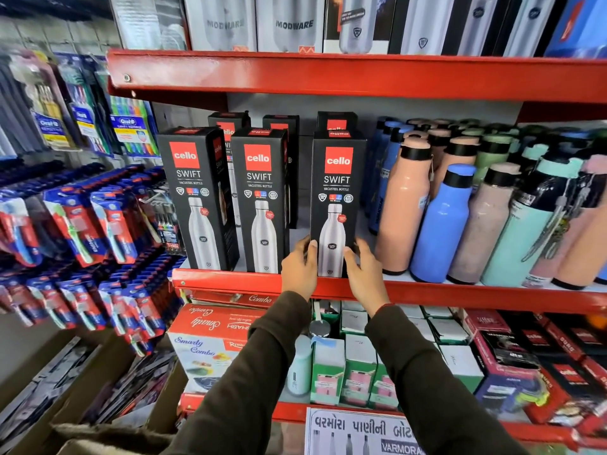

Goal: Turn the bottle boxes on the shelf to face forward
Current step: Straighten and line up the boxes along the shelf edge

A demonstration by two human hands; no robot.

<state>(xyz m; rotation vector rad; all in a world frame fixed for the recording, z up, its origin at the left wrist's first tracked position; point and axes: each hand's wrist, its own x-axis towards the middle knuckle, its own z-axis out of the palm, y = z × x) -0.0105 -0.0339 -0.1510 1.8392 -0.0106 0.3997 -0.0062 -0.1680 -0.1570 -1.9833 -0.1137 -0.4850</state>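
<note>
Three black Cello Swift bottle boxes stand at the front of the red middle shelf [230, 280], printed fronts toward me: the left box [197, 195], the middle box [261, 198] and the right box [336, 198]. More such boxes [335, 121] stand in a row behind them. My left hand [299, 267] grips the lower left edge of the right box. My right hand [364, 274] presses its lower right edge. Both hands hold that box upright at the shelf's front lip.
Loose pink, blue and mint bottles [440, 221] crowd the shelf right of the boxes. Toothbrush packs [82, 221] hang on the left. The red upper shelf [328, 73] carries Modware boxes. Below sit Smarty Combo boxes [203, 343] and small cartons.
</note>
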